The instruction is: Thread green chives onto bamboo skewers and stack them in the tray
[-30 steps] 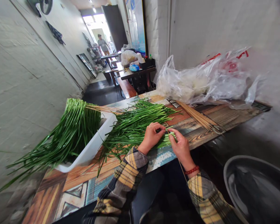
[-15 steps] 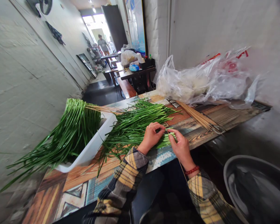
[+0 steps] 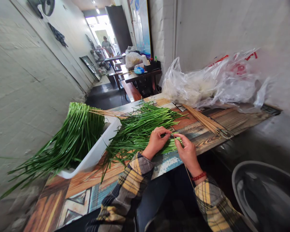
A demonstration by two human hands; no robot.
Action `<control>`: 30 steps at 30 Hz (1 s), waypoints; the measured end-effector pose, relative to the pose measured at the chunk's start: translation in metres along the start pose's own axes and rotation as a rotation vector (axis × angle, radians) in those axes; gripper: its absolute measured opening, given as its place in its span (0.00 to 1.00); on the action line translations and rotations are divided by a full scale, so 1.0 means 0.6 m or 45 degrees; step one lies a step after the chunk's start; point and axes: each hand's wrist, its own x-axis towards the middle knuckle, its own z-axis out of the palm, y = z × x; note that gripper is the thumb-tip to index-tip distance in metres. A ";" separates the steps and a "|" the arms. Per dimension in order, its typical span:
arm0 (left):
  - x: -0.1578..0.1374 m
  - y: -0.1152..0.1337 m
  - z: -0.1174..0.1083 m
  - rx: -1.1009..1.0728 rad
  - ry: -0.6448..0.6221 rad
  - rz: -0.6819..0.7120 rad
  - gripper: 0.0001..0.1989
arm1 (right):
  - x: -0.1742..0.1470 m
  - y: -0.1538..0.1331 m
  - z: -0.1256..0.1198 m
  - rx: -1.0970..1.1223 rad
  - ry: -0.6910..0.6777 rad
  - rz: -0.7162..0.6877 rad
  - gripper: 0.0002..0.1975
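Note:
My left hand (image 3: 157,141) pinches the pale end of a few garlic chives above the table. Close by on the right, my right hand (image 3: 187,152) is closed around a thin bamboo skewer (image 3: 189,175), whose shaft runs down past the wrist. The skewer's tip meets the chive stalks between my fingertips, where details are too small to tell. Beneath and behind both hands lies a loose pile of chives (image 3: 145,124). At left, a dense row of skewered chives (image 3: 84,129) hangs over a white tray (image 3: 100,149), skewer ends pointing right.
More bamboo skewers (image 3: 203,120) lie on the wood-patterned table (image 3: 234,120), right of the chives. Clear plastic bags (image 3: 207,83) sit against the wall. A grey basin (image 3: 263,193) stands low at right. Farther back are another table (image 3: 142,76) and a person (image 3: 107,46) near the doorway.
My hands stay in nearly the same place. The skewer's lower end has shifted slightly beneath my right hand. The distant person has moved a little.

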 end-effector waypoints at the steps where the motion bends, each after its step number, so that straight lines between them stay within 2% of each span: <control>1: 0.000 0.000 0.000 -0.001 0.000 0.000 0.06 | 0.000 0.000 0.000 -0.001 0.002 0.004 0.14; 17: 0.000 0.005 -0.002 -0.006 -0.012 0.003 0.06 | 0.000 -0.001 -0.001 0.026 -0.001 -0.010 0.13; 30: 0.001 0.001 -0.002 0.008 -0.006 0.049 0.06 | 0.001 0.005 0.004 -0.012 0.022 0.052 0.14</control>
